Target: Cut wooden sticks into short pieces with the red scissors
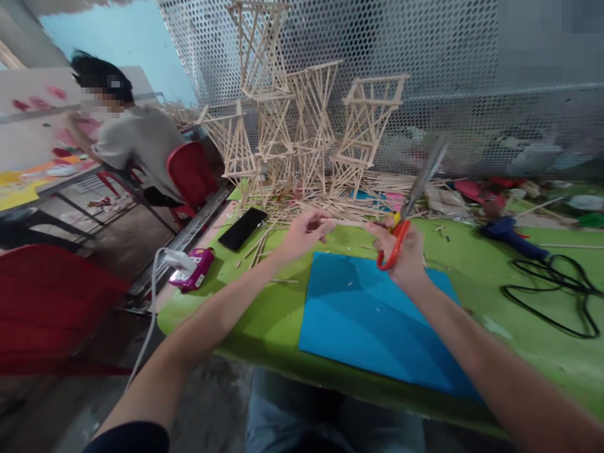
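Note:
My right hand (404,257) grips the orange handles of a pair of scissors (415,189), whose blurred grey blades point up and away. My left hand (304,233) hovers just left of it, fingers curled in a pinch on a thin wooden stick (349,223) that reaches toward the scissors. Both hands are above the far edge of a blue sheet (372,314) lying on the green table (519,296). A heap of loose wooden sticks (325,204) lies just beyond the hands.
Stick-built frame towers (302,126) stand at the table's back against a perforated metal screen. A black phone (242,228) and a pink power strip (191,269) lie at left, a blue glue gun (507,234) with black cable (557,292) at right. Another person (136,148) sits at a far-left table.

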`<state>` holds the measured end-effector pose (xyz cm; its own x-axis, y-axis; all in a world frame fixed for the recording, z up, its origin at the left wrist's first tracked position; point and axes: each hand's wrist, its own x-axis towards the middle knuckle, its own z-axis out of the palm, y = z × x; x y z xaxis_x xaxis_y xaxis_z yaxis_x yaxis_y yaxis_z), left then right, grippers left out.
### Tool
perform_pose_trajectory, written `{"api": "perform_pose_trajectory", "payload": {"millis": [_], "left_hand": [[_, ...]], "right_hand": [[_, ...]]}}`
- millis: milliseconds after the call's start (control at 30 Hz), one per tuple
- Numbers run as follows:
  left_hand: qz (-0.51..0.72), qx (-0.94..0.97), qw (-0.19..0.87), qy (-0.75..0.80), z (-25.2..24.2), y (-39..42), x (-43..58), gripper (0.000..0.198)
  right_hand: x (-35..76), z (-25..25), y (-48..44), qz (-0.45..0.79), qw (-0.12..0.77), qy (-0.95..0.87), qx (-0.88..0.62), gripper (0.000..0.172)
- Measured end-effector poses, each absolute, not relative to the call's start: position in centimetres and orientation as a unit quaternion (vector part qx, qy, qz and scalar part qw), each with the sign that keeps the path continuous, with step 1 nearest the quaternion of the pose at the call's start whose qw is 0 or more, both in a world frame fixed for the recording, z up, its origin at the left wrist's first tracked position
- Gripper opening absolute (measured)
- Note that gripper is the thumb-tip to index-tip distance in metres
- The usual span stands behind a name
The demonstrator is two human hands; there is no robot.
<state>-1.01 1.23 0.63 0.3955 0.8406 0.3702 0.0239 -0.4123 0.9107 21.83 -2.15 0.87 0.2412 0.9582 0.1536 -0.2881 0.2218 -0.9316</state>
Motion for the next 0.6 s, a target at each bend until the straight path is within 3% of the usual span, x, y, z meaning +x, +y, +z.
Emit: {"api": "perform_pose_trajectory", "payload": {"millis": [167, 600], "left_hand": [[0.549, 0.604, 0.512, 0.269, 0.2, 0.6, 0.6, 0.055], [0.618, 0.501, 0.557, 0.239, -0.7, 0.5, 1.4, 0.030]], "right_hand": [[20.6, 0.8, -2.8, 0.569, 0.668, -0.287, -0.383, 0.058], [19.0, 0.4, -3.8, 0.677, 0.594, -0.259, -0.349, 0.057]]}}
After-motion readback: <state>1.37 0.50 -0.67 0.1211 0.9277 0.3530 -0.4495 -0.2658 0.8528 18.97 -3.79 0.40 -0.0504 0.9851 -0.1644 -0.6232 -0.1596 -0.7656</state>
